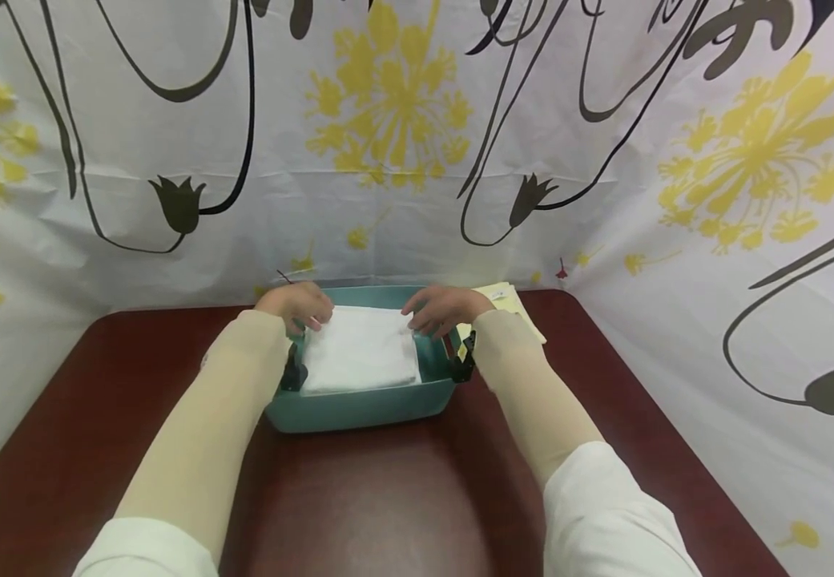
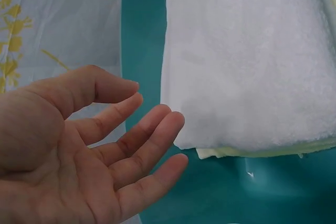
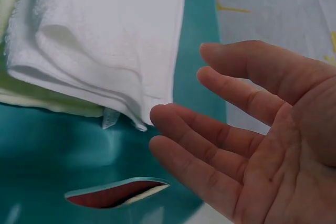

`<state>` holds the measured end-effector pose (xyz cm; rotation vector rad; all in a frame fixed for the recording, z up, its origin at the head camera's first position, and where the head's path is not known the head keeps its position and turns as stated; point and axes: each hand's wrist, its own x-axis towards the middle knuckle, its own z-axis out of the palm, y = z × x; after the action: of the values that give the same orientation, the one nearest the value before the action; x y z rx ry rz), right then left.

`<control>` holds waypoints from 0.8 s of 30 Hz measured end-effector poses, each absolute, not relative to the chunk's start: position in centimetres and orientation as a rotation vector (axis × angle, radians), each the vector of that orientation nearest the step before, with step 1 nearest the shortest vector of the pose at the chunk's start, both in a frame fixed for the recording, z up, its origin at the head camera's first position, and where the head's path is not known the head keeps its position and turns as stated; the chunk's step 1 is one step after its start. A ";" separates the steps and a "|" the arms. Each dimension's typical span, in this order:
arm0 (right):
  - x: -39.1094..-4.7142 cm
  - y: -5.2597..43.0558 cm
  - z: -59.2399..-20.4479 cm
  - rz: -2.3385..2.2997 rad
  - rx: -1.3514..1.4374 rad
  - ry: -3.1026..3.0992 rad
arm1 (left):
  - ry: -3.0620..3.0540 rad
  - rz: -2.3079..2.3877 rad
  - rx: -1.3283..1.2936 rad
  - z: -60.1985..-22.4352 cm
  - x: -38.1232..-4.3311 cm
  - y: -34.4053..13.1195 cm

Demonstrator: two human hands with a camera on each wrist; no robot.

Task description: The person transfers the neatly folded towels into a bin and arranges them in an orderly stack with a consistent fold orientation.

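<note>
A folded white towel (image 1: 362,349) lies inside a teal plastic bin (image 1: 359,410). Beneath it, the edge of a pale yellow-green cloth (image 2: 231,152) shows in the left wrist view. My left hand (image 1: 297,306) hovers by the towel's far left corner, its fingers loosely bent and holding nothing. At the far right corner my right hand (image 1: 445,308) is likewise bare, fingers relaxed and apart from the towel (image 3: 105,40). A small white tag (image 3: 110,118) pokes out under the towel in the right wrist view.
Beside the bin's right side lies a pale yellow cloth (image 1: 506,300) on the dark red-brown table (image 1: 380,505). The bin has a slot handle (image 3: 115,193) in its right wall. A patterned white curtain (image 1: 301,224) hangs behind the table and along its sides.
</note>
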<state>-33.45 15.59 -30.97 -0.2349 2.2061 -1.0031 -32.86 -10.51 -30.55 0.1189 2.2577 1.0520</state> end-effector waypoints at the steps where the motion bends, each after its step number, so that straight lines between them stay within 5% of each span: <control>1: -33.3 15.7 -30.8 -0.994 -0.253 2.222 | 2.258 1.044 0.140 -30.4 -32.9 -10.4; 24: -30.4 19.1 -28.3 -1.079 -0.376 2.334 | 2.355 1.141 0.345 -28.1 -30.8 -6.5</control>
<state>-30.38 19.15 -28.31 -0.3759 2.3344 -1.0792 -30.81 -6.54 -28.08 0.3451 2.3545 1.1414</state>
